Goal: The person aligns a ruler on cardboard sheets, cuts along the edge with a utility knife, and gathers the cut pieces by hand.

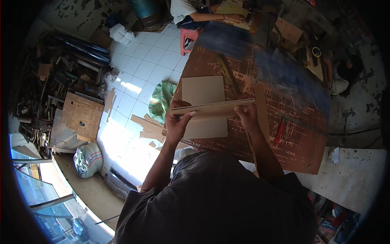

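Note:
Held up between both hands, a few thin brown cardboard sheets (pixel 215 109) are stacked with their long edges facing up. My left hand (pixel 178 124) closes on the left end, thumb on the near face and fingers behind. The right end is pinched the same way by my right hand (pixel 247 116). Below the held sheets, a flat pale cardboard sheet (pixel 202 87) lies on the worn red-brown table (pixel 300 152), partly hidden by them. A long cardboard strip (pixel 262 116) runs beside my right hand.
Right of my right hand lie a red-handled tool (pixel 279 132) and a dark metal strip (pixel 302 123). A yellowish ruler-like strip (pixel 228 74) crosses the table. Cardboard offcuts (pixel 148 125) and a green sack (pixel 161 101) sit on the tiled floor. Another person's hand (pixel 234 18) works at the far end.

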Demonstrator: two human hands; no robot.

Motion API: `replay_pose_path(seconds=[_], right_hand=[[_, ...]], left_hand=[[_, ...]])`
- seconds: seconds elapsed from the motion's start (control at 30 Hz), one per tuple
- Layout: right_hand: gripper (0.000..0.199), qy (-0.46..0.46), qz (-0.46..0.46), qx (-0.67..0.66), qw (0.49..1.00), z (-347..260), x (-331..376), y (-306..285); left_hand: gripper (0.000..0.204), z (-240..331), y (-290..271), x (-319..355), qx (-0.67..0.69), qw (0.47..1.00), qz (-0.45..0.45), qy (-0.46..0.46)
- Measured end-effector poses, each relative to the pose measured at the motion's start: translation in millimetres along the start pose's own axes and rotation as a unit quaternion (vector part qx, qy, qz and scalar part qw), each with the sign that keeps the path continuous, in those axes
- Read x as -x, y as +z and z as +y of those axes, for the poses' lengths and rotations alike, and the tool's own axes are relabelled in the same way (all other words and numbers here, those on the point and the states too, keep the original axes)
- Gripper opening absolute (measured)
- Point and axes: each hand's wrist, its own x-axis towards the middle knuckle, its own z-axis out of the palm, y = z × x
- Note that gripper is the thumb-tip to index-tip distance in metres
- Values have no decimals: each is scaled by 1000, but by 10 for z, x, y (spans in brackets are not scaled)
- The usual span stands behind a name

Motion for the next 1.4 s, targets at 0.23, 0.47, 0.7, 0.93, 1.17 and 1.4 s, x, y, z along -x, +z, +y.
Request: replay_pose_path(seconds=[0.23, 0.47, 0.7, 0.93, 1.17, 1.4], right_hand=[[22, 127, 30, 55, 990, 637, 315, -75], [29, 115, 35, 149, 982, 711, 22, 11], [37, 159, -136, 66, 976, 247, -504, 1598], [33, 176, -432, 13, 884, 343, -355, 2343], [26, 238, -488, 50, 838, 615, -232, 2230], [22, 260, -508, 75, 817, 739, -202, 2025]], left_hand=[[25, -570, -277, 204, -95, 988, -47, -116], [49, -834, -417, 370, -10, 994, 33, -99], [40, -620, -1132, 673, 50, 890, 430, -141], [41, -76, -2438, 2295, -22, 718, 680, -144], [34, 116, -2904, 4678, -23, 545, 829, -121], [66, 51, -2496, 6493, -4, 547, 816, -186]])
